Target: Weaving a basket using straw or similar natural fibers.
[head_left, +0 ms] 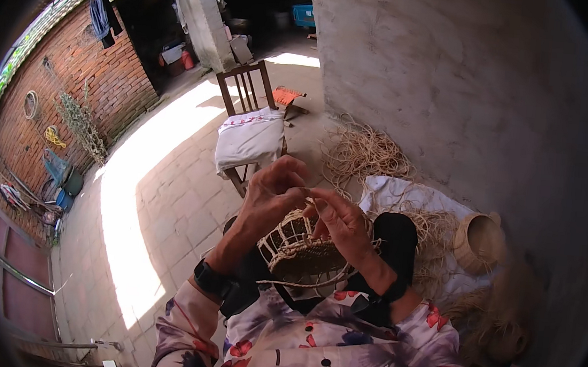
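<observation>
A half-woven straw basket (308,258) rests in my lap between my knees, its dense woven part nearest me and open loops of cord along its far side. Above it, my left hand (272,194) is closed, thumb and forefinger pinched together. My right hand (342,221) meets it fingertip to fingertip, also pinching. A short pale bit of straw strand (310,201) shows between the fingertips; the rest of it is hidden by my fingers. A loose straw cord (306,284) curves along the basket's near side, in front of my shirt.
A wooden chair (247,120) with a pale cloth on its seat stands ahead, a low orange-topped stool (287,98) behind it. To the right lie a heap of straw strands (370,152), a white sheet (405,193) and a finished-looking woven basket (479,242), beside a plastered wall (456,93).
</observation>
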{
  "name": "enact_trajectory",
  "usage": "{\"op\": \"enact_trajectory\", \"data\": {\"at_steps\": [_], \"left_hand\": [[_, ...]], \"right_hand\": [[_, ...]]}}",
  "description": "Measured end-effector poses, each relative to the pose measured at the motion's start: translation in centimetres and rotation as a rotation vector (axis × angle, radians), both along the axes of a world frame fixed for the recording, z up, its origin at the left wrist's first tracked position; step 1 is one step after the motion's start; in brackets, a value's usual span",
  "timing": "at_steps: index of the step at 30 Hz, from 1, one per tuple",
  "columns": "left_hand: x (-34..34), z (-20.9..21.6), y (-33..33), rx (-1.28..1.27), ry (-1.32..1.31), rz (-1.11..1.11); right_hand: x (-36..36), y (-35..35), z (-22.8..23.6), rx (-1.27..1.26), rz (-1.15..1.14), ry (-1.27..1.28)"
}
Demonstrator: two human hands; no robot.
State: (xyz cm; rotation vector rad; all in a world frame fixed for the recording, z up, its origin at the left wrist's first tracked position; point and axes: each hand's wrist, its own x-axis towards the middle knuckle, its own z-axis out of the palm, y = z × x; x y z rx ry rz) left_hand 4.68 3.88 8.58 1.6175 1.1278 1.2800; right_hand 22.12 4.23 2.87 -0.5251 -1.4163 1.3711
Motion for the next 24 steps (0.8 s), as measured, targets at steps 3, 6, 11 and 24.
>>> {"op": "enact_trajectory", "data": {"at_steps": [3,6,11,24], "left_hand": [[-0.8,-1.3,-0.2,-0.147,-0.076,-0.081],[-3.0,-4.1,0.2,-0.273,0.001,-0.132],[-4.0,-6.3,1.2,-0.344,0.513,-0.321],[-2.3,-9.1,2.9,-0.077,0.577,-0.212]], "right_hand": [[0.9,1.0,-2.0,-0.011,-0.085,-0.113],[2.3,1.9,-3.0,-0.02,-0.153,-0.356],[2.0,3.3,-4.8,0.155,-0.29,-0.663],[0.6,4.3,-4.6,0.343,-0.163,-0.823]]}}
